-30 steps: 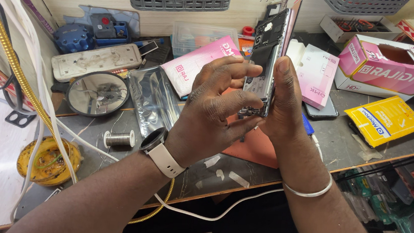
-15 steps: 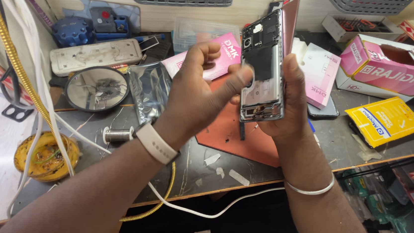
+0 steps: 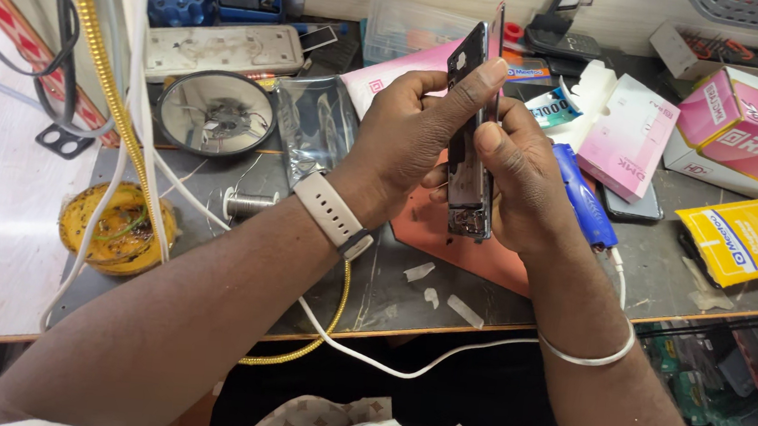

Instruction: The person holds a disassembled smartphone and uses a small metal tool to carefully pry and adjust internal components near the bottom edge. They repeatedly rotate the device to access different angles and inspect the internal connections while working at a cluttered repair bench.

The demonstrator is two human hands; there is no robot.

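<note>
Person at the bench has an opened phone held up on edge over the orange mat, w/ its thin back panel or screen hinged away along the top. Left hand wraps the phone from the left, thumb pressed over the top edge; right hand cups it from the right, thumb pushing on the side frame. Both hands are closed on the phone, pinching it between thumbs and fingers, so neither is free.

To do this bit well, I'd judge: keep pressure on the frame, not on the thin lifted panel, and open it slowly since a flex cable may run across the seam. Working low over the mat would save any part that drops.

Packaging, all placed relative to the phone:
- Right of it, touching nothing of the hands: flat pink box, lid side up, white print.
- Further right: bigger pink carton, open at the end, white lettering.
- Right and nearer the bench edge: yellow flat packet w/ blue label strip.
- Just behind it: small white-and-teal tag.
- Left: clear antistatic bag, then a round lens or mirror.
- Far left, near edge: yellow tub of wire.
- Just right, under the right hand: blue tube-shaped tool.
</note>
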